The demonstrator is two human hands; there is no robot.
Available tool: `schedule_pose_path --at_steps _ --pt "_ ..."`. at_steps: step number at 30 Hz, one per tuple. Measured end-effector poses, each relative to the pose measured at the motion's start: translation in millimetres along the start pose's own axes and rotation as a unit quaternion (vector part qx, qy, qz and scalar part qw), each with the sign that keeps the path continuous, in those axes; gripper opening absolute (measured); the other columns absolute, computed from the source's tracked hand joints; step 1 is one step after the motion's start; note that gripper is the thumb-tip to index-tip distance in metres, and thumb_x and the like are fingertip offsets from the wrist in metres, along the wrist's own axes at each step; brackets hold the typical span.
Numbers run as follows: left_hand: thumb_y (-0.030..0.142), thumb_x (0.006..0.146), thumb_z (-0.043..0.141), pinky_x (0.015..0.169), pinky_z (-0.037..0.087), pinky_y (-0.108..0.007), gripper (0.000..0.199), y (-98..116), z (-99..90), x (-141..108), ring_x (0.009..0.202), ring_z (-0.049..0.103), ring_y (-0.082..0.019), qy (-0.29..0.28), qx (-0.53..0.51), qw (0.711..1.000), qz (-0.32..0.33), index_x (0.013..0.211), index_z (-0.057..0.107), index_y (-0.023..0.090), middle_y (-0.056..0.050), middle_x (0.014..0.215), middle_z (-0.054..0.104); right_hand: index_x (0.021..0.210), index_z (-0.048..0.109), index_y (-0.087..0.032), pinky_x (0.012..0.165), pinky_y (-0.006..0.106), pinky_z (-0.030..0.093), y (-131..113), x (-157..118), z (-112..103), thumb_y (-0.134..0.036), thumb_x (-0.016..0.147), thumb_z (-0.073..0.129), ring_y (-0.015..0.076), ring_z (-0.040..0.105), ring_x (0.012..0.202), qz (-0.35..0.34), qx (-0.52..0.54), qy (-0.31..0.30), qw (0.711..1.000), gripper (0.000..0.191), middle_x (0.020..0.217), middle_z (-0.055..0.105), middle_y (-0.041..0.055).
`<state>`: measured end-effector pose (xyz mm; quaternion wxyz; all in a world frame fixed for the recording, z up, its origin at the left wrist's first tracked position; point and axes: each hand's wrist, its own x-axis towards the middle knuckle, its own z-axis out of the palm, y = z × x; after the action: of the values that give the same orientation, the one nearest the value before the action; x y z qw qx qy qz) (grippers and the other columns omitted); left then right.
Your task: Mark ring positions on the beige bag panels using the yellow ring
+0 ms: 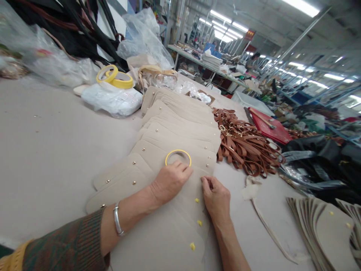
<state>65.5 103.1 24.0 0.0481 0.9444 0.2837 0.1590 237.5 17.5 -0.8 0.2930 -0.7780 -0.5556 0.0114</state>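
Note:
Beige flat panels (180, 135) with small metal studs lie overlapped in a long fanned row. My left hand (172, 180) is closed at the near rim of a thin roll of yellow tape (166, 158), fingers against it. To its right, my right hand (216, 195) has thumb and forefinger pinched together at the right edge of a panel; whatever is between the fingertips is too small to make out. Several small pieces of yellow tape (199, 223) stick to the nearer panels beside my right wrist.
Brown straps with metal clasps (244, 145) are heaped at the right, near a red folder-like item (267, 126) with a hammer (262, 118) on it. Yellow tape rolls (122, 81) rest on a plastic-wrapped bundle (113, 99). Stacked beige panels (324, 229) stand at lower right.

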Motion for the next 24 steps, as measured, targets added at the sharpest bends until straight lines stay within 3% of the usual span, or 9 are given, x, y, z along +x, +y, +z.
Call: schedule_pose_path --at_steps 4,9,14,16,20,24 --pt "0.012 0.092 0.047 0.074 0.049 -0.032 0.011 -13.9 -3.5 7.9 0.094 0.054 -0.023 -0.019 0.031 0.997 -0.070 0.095 0.057 0.015 -0.007 0.095 0.062 0.081 0.067 -0.020 0.066 0.024 0.042 1.1 3.1 -4.7 -0.030 0.088 0.048 0.0154 0.062 0.066 -0.024 0.005 -0.033 0.999 0.023 0.073 0.068 0.0019" --pt "0.010 0.092 0.045 0.072 0.049 -0.031 0.014 -13.6 0.2 8.1 0.094 0.054 -0.024 -0.023 0.044 0.996 -0.072 0.095 0.058 0.015 -0.008 0.095 0.062 0.083 0.067 -0.021 0.064 0.024 0.041 1.7 -6.2 -22.9 -0.031 0.088 0.049 0.0149 0.060 0.065 -0.042 0.009 -0.150 0.988 0.021 0.072 0.066 0.0008" --pt "0.008 0.090 0.046 0.070 0.049 -0.031 0.014 -15.0 0.9 6.0 0.093 0.054 -0.024 0.002 0.048 0.997 -0.062 0.093 0.058 0.015 -0.007 0.093 0.063 0.080 0.071 -0.022 0.061 0.024 0.044 -1.4 -21.9 -38.0 -0.029 0.085 0.055 0.0147 0.061 0.064 -0.008 0.067 -0.237 0.969 0.018 0.070 0.069 -0.0005" --pt "0.008 0.090 0.047 0.072 0.050 -0.031 0.014 -15.0 -0.2 3.8 0.092 0.056 -0.023 0.021 0.032 0.998 -0.047 0.093 0.058 0.015 -0.007 0.091 0.063 0.084 0.072 -0.022 0.063 0.025 0.047 -1.9 -25.9 -40.4 -0.032 0.084 0.056 0.0155 0.063 0.067 0.017 0.108 -0.215 0.970 0.018 0.074 0.071 0.0006" --pt "0.015 0.095 0.043 0.076 0.051 -0.027 0.017 -7.3 -2.4 -3.2 0.088 0.061 -0.017 0.077 -0.090 0.992 0.048 0.104 0.058 0.017 -0.005 0.090 0.066 0.095 0.070 -0.018 0.066 0.027 0.052 -5.9 -29.2 -40.6 -0.036 0.086 0.057 0.0160 0.065 0.069 0.046 0.201 -0.069 0.976 0.024 0.081 0.072 0.0041" --pt "0.021 0.099 0.037 0.080 0.053 -0.026 0.031 6.8 -5.9 -10.6 0.091 0.065 -0.014 0.103 -0.188 0.970 0.118 0.130 0.043 0.017 -0.006 0.101 0.068 0.104 0.066 -0.019 0.070 0.027 0.053 -19.1 -27.6 -41.3 -0.026 0.088 0.057 0.0149 0.065 0.077 -0.054 0.221 -0.010 0.974 0.020 0.092 0.071 0.0054"
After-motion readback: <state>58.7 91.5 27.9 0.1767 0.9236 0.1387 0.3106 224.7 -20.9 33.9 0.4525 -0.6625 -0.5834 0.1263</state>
